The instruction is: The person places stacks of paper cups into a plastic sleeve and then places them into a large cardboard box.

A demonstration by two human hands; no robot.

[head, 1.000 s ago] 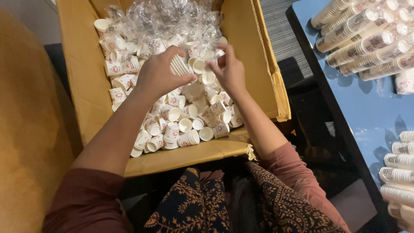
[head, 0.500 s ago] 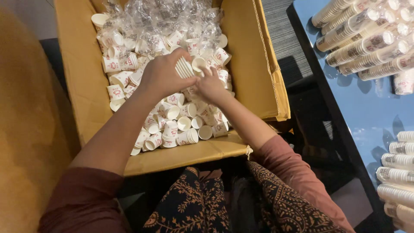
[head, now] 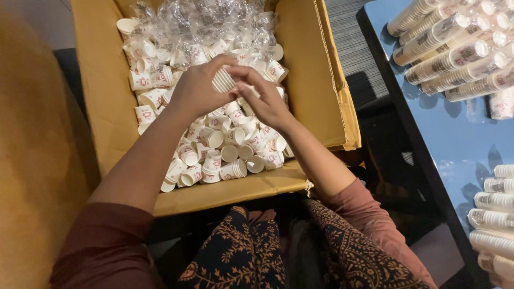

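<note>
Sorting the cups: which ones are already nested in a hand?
The short nested stack in the left hand; the other loose cups lie scattered in the box.

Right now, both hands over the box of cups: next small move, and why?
Probably seat the cup pinched by the right hand onto the small nested stack held in the left hand. The two hands meet at the stack's open end, above the loose paper cups in the cardboard box.
</note>
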